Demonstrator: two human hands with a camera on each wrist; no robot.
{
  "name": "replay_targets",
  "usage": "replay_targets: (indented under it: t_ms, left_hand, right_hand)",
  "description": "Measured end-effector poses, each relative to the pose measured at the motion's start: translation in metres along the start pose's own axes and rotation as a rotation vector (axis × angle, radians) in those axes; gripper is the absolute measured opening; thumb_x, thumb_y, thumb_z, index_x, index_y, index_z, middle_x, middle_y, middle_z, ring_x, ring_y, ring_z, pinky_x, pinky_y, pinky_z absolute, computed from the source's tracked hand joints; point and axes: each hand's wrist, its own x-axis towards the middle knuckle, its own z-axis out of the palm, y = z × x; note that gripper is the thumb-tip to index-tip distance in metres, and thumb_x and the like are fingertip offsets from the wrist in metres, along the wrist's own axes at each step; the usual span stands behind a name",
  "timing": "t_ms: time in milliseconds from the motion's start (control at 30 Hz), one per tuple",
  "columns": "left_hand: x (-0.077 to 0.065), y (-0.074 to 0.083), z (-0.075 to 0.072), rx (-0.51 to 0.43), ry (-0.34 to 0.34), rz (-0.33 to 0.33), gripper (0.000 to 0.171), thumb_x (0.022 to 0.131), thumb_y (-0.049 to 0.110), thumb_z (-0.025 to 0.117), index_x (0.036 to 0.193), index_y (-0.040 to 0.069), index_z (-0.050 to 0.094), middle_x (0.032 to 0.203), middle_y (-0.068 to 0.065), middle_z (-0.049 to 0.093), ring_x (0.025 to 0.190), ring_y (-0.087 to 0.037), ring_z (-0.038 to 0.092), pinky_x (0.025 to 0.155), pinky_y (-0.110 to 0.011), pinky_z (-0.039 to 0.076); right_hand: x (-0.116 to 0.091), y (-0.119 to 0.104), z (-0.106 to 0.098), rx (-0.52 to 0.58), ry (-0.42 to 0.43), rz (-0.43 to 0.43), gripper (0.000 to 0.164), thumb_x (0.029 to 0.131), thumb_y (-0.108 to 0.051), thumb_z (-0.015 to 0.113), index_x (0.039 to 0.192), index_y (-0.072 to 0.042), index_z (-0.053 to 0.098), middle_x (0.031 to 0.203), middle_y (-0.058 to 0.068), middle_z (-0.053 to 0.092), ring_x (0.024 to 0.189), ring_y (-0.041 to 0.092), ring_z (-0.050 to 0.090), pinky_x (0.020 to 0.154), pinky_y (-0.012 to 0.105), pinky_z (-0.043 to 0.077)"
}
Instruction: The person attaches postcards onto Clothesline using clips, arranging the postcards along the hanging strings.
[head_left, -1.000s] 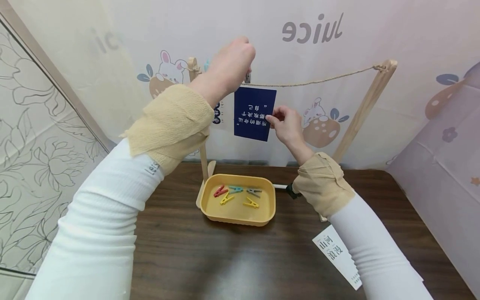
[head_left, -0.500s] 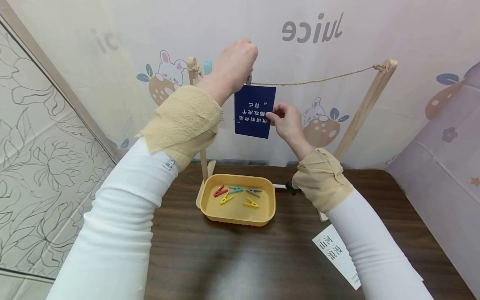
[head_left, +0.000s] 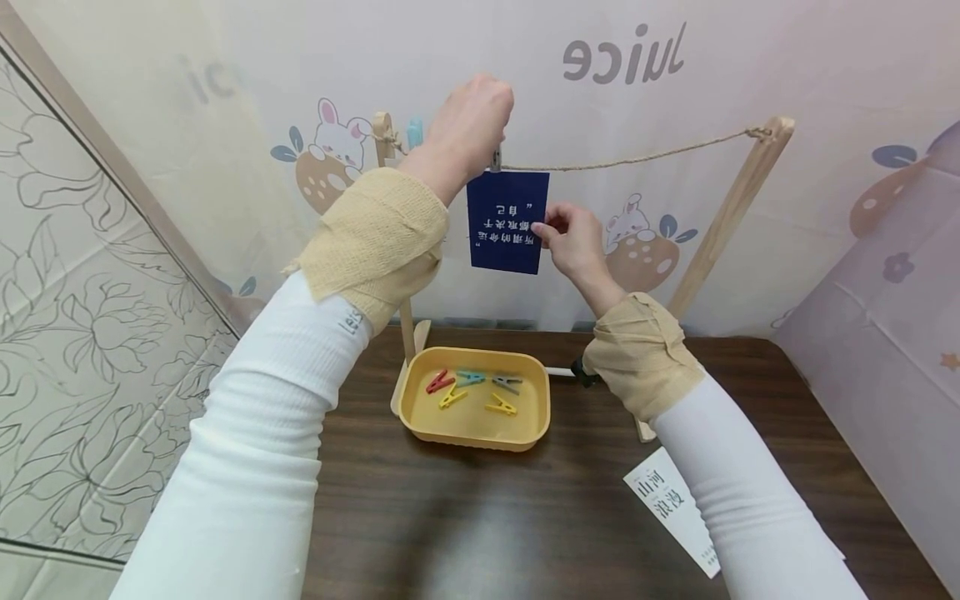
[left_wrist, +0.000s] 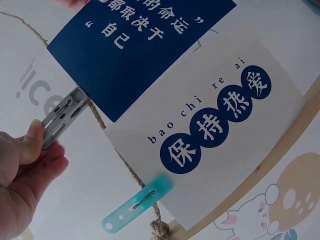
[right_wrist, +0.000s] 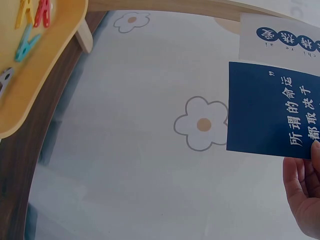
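Note:
A dark blue card (head_left: 507, 222) with white characters hangs upside down at the twine (head_left: 622, 164). At its top edge, my left hand (head_left: 472, 125) pinches a grey clothespin (left_wrist: 64, 116) by its handle end; the clip's tip meets both card and twine in the left wrist view. My right hand (head_left: 576, 237) holds the card's side edge between thumb and fingers, also seen in the right wrist view. Beside it a white card (left_wrist: 200, 125) with blue circles hangs from the twine by a turquoise clothespin (left_wrist: 140, 202). In the head view my left arm mostly hides that white card.
On the dark wooden table (head_left: 465, 517) a yellow tray (head_left: 480, 437) holds several red, turquoise, yellow and grey clothespins. Wooden posts, the right post (head_left: 727, 217) among them, carry the twine. White printed cards (head_left: 671, 512) lie at right, partly under my right forearm.
The blue card has risen slightly, its top edge now at the twine. My left forearm has shifted right, while the right hand has lifted a little with the card.

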Motion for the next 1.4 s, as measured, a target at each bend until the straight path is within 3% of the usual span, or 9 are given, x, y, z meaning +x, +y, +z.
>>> replay_targets:
  t_ms: [467,767,967,1400]
  left_hand:
    - [0.002,0.002,0.005,0.008,-0.027,0.009,0.027,0.090,0.001,0.043,0.116,-0.002,0.052,0.112,-0.014,0.052,0.101,-0.021,0.052,0.084,-0.023,0.044]
    - [0.004,0.002,0.011,0.028,-0.032,0.058,0.027,0.087,-0.006,0.042,0.111,-0.005,0.054,0.106,-0.015,0.056,0.096,-0.022,0.053,0.082,-0.026,0.045]
    - [0.004,0.002,0.014,0.034,-0.052,0.052,0.026,0.086,-0.002,0.049,0.111,-0.004,0.054,0.108,-0.015,0.055,0.101,-0.023,0.052,0.085,-0.027,0.044]
    - [0.003,0.002,0.013,0.038,-0.090,0.059,0.027,0.086,-0.003,0.048,0.112,-0.004,0.053,0.110,-0.016,0.054,0.102,-0.024,0.051,0.086,-0.027,0.043]
  right_hand:
    - [0.003,-0.004,-0.001,-0.033,0.017,-0.009,0.012,0.086,-0.010,0.058,0.083,0.001,0.055,0.077,0.010,0.055,0.066,0.017,0.051,0.059,0.023,0.042]
    - [0.002,-0.001,0.002,-0.018,0.023,-0.029,0.011,0.084,-0.007,0.060,0.080,0.002,0.056,0.074,0.011,0.055,0.066,0.021,0.054,0.056,0.021,0.042]
    - [0.001,-0.001,0.002,-0.019,0.010,-0.018,0.011,0.085,-0.008,0.059,0.081,0.002,0.055,0.077,0.011,0.055,0.068,0.023,0.054,0.057,0.022,0.042]
    - [-0.001,0.003,0.006,-0.035,0.014,-0.012,0.011,0.085,-0.008,0.059,0.081,0.001,0.055,0.077,0.011,0.055,0.065,0.018,0.052,0.058,0.023,0.042]
